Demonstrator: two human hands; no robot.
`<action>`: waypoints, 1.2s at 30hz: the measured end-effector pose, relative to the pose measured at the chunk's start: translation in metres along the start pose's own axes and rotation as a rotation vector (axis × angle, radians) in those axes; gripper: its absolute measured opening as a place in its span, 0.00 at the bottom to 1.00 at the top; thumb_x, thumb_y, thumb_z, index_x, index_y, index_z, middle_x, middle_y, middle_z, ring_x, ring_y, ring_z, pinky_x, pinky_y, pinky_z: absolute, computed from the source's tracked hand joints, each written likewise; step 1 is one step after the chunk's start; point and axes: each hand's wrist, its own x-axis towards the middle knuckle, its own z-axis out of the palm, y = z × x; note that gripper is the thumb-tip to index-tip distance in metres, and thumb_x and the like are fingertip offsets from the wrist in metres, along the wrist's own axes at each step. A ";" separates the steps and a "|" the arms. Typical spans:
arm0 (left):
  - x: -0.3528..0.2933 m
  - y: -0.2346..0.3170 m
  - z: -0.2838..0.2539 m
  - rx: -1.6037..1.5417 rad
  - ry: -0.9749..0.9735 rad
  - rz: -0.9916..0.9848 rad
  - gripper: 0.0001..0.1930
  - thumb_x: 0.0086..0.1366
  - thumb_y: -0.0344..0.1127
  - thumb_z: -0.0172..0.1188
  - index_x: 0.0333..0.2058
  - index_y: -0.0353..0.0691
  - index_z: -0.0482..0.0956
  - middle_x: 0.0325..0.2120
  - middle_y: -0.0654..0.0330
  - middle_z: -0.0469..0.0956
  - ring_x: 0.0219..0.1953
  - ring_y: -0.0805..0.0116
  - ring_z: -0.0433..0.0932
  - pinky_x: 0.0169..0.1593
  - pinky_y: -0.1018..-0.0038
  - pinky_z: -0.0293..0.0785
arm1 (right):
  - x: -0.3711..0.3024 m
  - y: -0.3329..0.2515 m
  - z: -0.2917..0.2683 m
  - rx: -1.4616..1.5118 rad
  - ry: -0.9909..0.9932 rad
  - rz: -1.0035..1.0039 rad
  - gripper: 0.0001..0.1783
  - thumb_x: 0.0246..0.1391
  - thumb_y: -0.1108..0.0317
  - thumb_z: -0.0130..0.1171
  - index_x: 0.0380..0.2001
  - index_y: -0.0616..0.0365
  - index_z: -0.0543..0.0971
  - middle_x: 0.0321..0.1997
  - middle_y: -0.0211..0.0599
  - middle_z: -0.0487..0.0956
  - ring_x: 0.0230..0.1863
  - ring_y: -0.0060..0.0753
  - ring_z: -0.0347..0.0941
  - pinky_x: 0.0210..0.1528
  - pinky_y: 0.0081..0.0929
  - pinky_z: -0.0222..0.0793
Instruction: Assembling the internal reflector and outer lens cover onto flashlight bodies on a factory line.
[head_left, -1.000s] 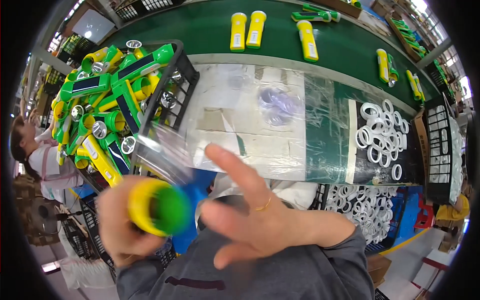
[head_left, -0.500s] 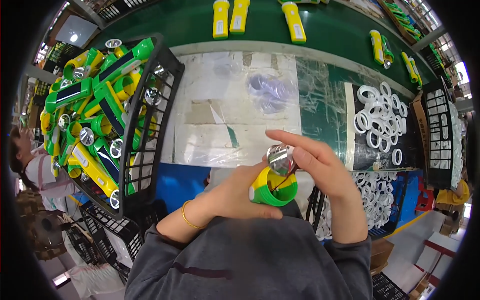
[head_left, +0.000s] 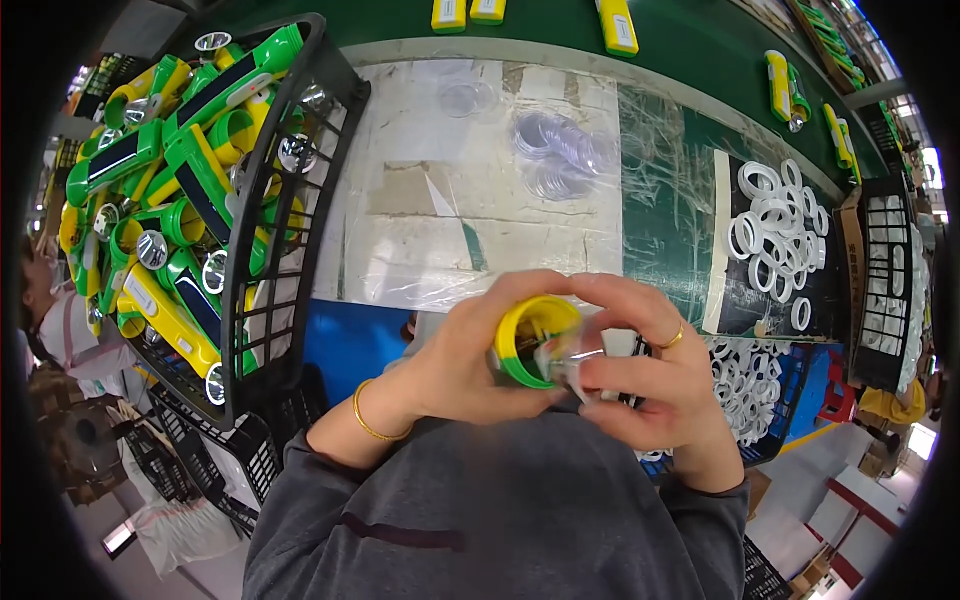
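Observation:
My left hand (head_left: 455, 355) is wrapped round a yellow and green flashlight body (head_left: 508, 362), its round open end turned up toward me. In my right hand (head_left: 650, 370) is a shiny silver reflector (head_left: 583, 352), pinched at the right side of that opening and partly hidden by my fingers. Thin wires or parts show inside the opening, too blurred to make out. Beyond my hands, clear round lenses (head_left: 560, 150) lie in overlapping stacks on the plastic-covered worktop (head_left: 410, 245).
At the left stands a black crate (head_left: 325, 150) heaped with yellow and green flashlights (head_left: 165, 310). White rings (head_left: 775, 235) lie loose on a dark board at the right, with more in a bin below. Several flashlights (head_left: 618, 28) lie on the green surface (head_left: 540, 25) at the back.
The reflector has moved from above the flashlight's opening down to its right side. My right hand has lowered and curled closer, and the flashlight body has tilted. The whole view has shifted slightly.

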 end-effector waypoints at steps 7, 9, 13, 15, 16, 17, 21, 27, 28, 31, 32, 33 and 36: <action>0.004 -0.006 -0.001 -0.041 -0.007 0.105 0.41 0.42 0.45 0.75 0.54 0.37 0.66 0.42 0.53 0.76 0.42 0.56 0.77 0.46 0.68 0.72 | -0.010 0.007 -0.005 -0.521 -0.025 -0.166 0.11 0.42 0.70 0.65 0.34 0.50 0.82 0.53 0.52 0.71 0.50 0.50 0.70 0.37 0.32 0.75; 0.007 -0.005 -0.002 -0.001 -0.014 0.118 0.39 0.44 0.46 0.74 0.53 0.37 0.67 0.41 0.52 0.76 0.41 0.56 0.78 0.44 0.69 0.73 | -0.004 0.002 -0.004 -0.378 -0.113 -0.026 0.13 0.41 0.66 0.65 0.35 0.49 0.82 0.55 0.52 0.70 0.52 0.51 0.69 0.39 0.33 0.75; 0.005 -0.008 -0.004 0.012 -0.058 0.109 0.39 0.46 0.50 0.73 0.52 0.36 0.66 0.40 0.53 0.75 0.39 0.60 0.77 0.43 0.70 0.72 | -0.006 0.009 0.000 -0.304 -0.142 -0.023 0.14 0.41 0.63 0.65 0.36 0.48 0.82 0.58 0.52 0.67 0.53 0.51 0.68 0.41 0.35 0.74; 0.004 -0.010 -0.004 0.004 -0.097 0.101 0.39 0.47 0.54 0.71 0.51 0.36 0.66 0.40 0.54 0.75 0.40 0.64 0.76 0.43 0.71 0.71 | -0.007 0.010 0.002 -0.206 -0.152 -0.004 0.15 0.42 0.62 0.65 0.37 0.49 0.81 0.59 0.52 0.65 0.53 0.51 0.67 0.42 0.35 0.74; 0.005 -0.010 -0.002 -0.018 -0.088 0.128 0.39 0.48 0.54 0.71 0.51 0.36 0.66 0.39 0.54 0.75 0.39 0.64 0.76 0.43 0.71 0.71 | -0.007 0.010 0.002 -0.207 -0.149 -0.003 0.15 0.42 0.62 0.65 0.37 0.49 0.81 0.59 0.52 0.65 0.53 0.51 0.67 0.42 0.35 0.74; 0.005 -0.010 -0.001 -0.039 -0.079 0.155 0.38 0.49 0.53 0.71 0.51 0.36 0.65 0.38 0.54 0.75 0.39 0.64 0.75 0.43 0.71 0.71 | -0.007 0.010 0.003 -0.219 -0.152 -0.008 0.15 0.42 0.61 0.65 0.37 0.50 0.81 0.59 0.52 0.66 0.53 0.51 0.68 0.43 0.35 0.73; 0.005 -0.009 0.000 -0.021 -0.070 0.147 0.38 0.49 0.53 0.70 0.51 0.36 0.65 0.37 0.55 0.74 0.39 0.65 0.75 0.43 0.72 0.71 | -0.004 0.007 0.002 -0.262 -0.148 -0.032 0.16 0.41 0.61 0.66 0.36 0.52 0.80 0.57 0.52 0.68 0.51 0.52 0.70 0.43 0.35 0.74; 0.007 -0.007 0.000 -0.017 -0.025 0.127 0.34 0.45 0.41 0.73 0.50 0.37 0.68 0.38 0.55 0.76 0.37 0.59 0.78 0.39 0.72 0.73 | -0.006 0.008 0.002 -0.269 -0.124 -0.016 0.18 0.37 0.61 0.67 0.35 0.53 0.80 0.54 0.53 0.70 0.48 0.52 0.73 0.43 0.36 0.74; 0.007 -0.007 0.000 -0.003 -0.029 0.125 0.33 0.45 0.39 0.73 0.49 0.37 0.68 0.38 0.54 0.76 0.36 0.59 0.78 0.39 0.72 0.73 | -0.006 0.008 0.003 -0.272 -0.123 -0.015 0.18 0.37 0.61 0.67 0.35 0.53 0.80 0.54 0.53 0.70 0.48 0.52 0.73 0.43 0.36 0.74; 0.008 -0.006 0.001 0.007 -0.030 0.138 0.31 0.45 0.36 0.72 0.48 0.36 0.69 0.36 0.54 0.76 0.35 0.59 0.78 0.38 0.71 0.73 | -0.004 0.009 0.002 -0.303 -0.138 0.001 0.19 0.37 0.60 0.67 0.35 0.53 0.80 0.55 0.52 0.70 0.49 0.52 0.72 0.44 0.36 0.74; 0.007 -0.005 0.001 0.009 -0.016 0.149 0.30 0.44 0.34 0.71 0.47 0.36 0.69 0.35 0.53 0.77 0.35 0.59 0.78 0.38 0.70 0.74 | -0.001 0.009 0.001 -0.227 -0.164 -0.001 0.19 0.37 0.59 0.67 0.35 0.54 0.80 0.55 0.51 0.70 0.50 0.52 0.71 0.44 0.36 0.74; 0.006 -0.006 0.000 0.005 -0.020 0.160 0.30 0.44 0.34 0.71 0.47 0.36 0.69 0.35 0.53 0.77 0.35 0.59 0.78 0.38 0.70 0.74 | 0.001 0.010 -0.001 -0.151 -0.190 -0.005 0.18 0.38 0.59 0.67 0.35 0.54 0.79 0.56 0.50 0.70 0.50 0.52 0.71 0.45 0.36 0.73; -0.007 -0.013 -0.007 -0.103 0.043 0.140 0.28 0.53 0.45 0.66 0.46 0.36 0.65 0.33 0.48 0.74 0.32 0.65 0.75 0.35 0.73 0.72 | -0.001 0.062 -0.026 0.080 -0.008 -0.019 0.12 0.50 0.68 0.61 0.38 0.60 0.78 0.47 0.44 0.75 0.45 0.39 0.74 0.37 0.26 0.73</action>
